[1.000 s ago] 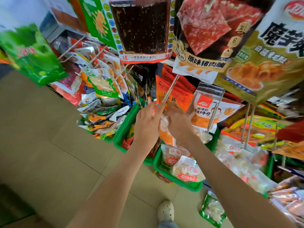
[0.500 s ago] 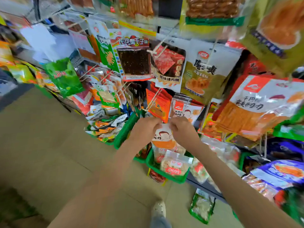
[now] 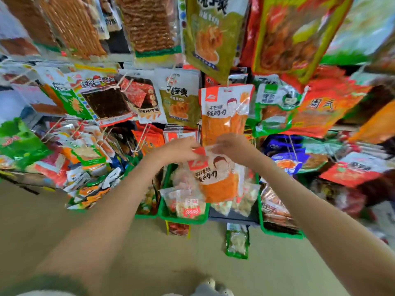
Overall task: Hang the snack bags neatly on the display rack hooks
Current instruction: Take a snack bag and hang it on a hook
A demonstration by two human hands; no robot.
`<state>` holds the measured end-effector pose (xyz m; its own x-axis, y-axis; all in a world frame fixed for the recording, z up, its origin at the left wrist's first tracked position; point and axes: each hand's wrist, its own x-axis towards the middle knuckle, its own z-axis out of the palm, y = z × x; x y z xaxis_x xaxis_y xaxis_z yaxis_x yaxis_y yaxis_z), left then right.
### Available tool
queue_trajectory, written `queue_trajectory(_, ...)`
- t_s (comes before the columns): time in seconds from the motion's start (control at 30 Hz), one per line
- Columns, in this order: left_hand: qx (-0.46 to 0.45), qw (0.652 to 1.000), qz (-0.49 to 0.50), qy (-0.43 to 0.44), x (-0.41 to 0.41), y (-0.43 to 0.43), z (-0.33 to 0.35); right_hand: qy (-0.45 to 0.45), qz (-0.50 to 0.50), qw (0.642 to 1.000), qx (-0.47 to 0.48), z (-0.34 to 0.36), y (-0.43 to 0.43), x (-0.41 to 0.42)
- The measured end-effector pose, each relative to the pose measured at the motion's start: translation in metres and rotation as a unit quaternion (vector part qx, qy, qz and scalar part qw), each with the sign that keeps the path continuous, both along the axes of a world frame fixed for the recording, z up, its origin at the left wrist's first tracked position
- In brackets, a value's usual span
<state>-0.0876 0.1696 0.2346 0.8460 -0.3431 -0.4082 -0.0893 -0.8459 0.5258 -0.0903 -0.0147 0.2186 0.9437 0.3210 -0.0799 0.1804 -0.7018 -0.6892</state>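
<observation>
Crowded rows of hung packs point(image 3: 177, 101) were seen behind. An orange snack bag point(image 3: 213, 182) was pinched at its top corners by left hand point(image 3: 181, 149) & right hand point(image 3: 232, 147), prob. to keep the hang-hole level for a hook; it was held just below a matching hung bag point(image 3: 224, 116), above a green basket point(image 3: 183, 220).

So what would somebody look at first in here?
Probably the two hands in the middle: the left hand and right hand pinch the top of an orange snack bag with a cartoon face on it. Right above it hangs a matching bag. Below, green baskets hold more snacks, and a green packet lies on the floor.
</observation>
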Motion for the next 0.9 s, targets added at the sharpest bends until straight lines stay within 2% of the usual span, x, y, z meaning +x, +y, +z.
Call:
queue_trajectory(0.07, -0.138, 0.981, 0.053, 0.126, 0.001, -0.001, -0.003, 0.037, -0.051, 0.994, 0.085, 0.004, -0.025, -0.007)
queue_trajectory(0.1, -0.180, 0.970, 0.066, 0.147, 0.002, -0.002, -0.010, 0.057, -0.081, 0.987, 0.123, 0.004, -0.038, -0.010)
queue_trajectory(0.2, -0.223, 0.962, 0.078, 0.137, 0.000, -0.019, -0.033, 0.083, -0.165, 0.959, 0.217, -0.004, -0.067, -0.017)
queue_trajectory(0.33, -0.301, 0.943, 0.103, 0.100, -0.017, -0.058, -0.056, 0.083, -0.237, 0.928, 0.275, -0.014, -0.085, -0.036)
queue_trajectory(0.43, -0.309, 0.939, 0.145, 0.042, -0.024, -0.078, -0.061, 0.038, -0.322, 0.886, 0.331, -0.026, -0.092, -0.052)
queue_trajectory(0.5, -0.328, 0.927, 0.176, 0.040, -0.024, -0.082, -0.065, 0.048, -0.369, 0.855, 0.361, -0.038, -0.098, -0.066)
queue_trajectory(0.57, -0.373, 0.901, 0.209, 0.074, -0.022, -0.082, -0.065, 0.117, -0.362, 0.841, 0.385, -0.050, -0.100, -0.079)
queue_trajectory(0.67, -0.429, 0.866, 0.223, 0.129, -0.020, -0.081, -0.064, 0.228, -0.282, 0.830, 0.423, -0.056, -0.086, -0.094)
queue_trajectory(0.77, -0.478, 0.832, 0.213, 0.187, -0.018, -0.073, -0.063, 0.248, -0.279, 0.806, 0.459, -0.057, -0.074, -0.094)
queue_trajectory(0.83, -0.466, 0.834, 0.172, 0.241, -0.019, -0.065, -0.066, 0.240, -0.291, 0.796, 0.473, -0.057, -0.068, -0.091)
queue_trajectory(0.9, -0.418, 0.856, 0.129, 0.276, -0.025, -0.058, -0.069, 0.238, -0.301, 0.782, 0.491, -0.056, -0.063, -0.089)
